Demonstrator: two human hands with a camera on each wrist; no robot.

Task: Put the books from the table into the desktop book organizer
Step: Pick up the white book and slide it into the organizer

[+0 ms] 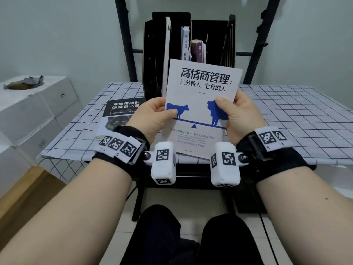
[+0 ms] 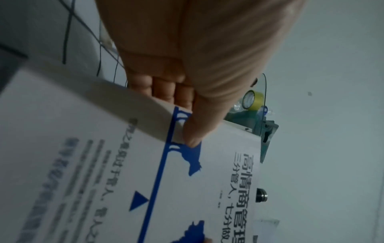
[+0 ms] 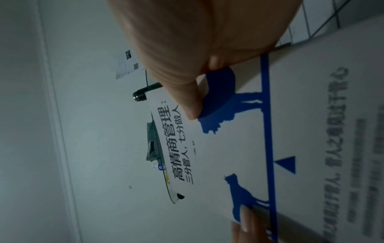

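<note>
One white book (image 1: 200,104) gripped by two hands' fingers (image 1: 171,112), one on the table (image 1: 286,119), seemingly three in the organizer (image 1: 150,54).

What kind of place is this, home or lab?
Likely a makeshift indoor recording corner, not a proper office: a small table with a grid-pattern cloth, a black desktop book organizer against a plain wall, and stacked white boxes beside it.

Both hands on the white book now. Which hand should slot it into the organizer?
Probably right. The right hand grips the white book on the side nearer the organizer's open right slots; the left hand sits nearer the black book.
</note>
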